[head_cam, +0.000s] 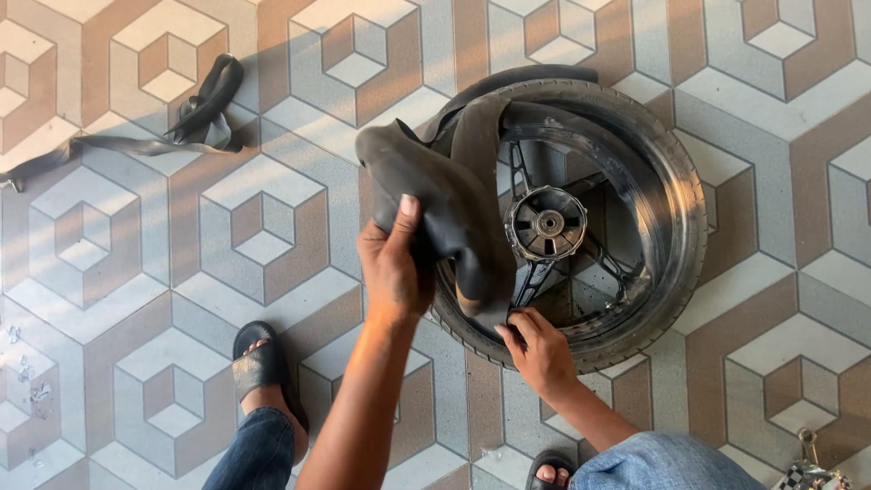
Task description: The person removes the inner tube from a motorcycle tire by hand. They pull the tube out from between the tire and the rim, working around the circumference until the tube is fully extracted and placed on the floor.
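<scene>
A motorcycle wheel (671, 227) with a black tyre and a spoked alloy rim lies flat on the tiled floor. Its metal hub (547, 222) faces up. A limp black inner tube (435, 172) hangs half out of the tyre, folded over the left side of the rim. My left hand (392, 268) grips a fold of the inner tube, thumb on top. My right hand (538, 349) pinches the lower end of the tube where it meets the near edge of the tyre.
A second flat strip of black rubber tube (186, 122) lies on the patterned floor tiles at the upper left. My sandalled feet (259, 363) and denim-clad knees (662, 463) sit at the bottom. Small metal bits (32, 390) lie at the left edge; a metal object (806, 470) is at the bottom right.
</scene>
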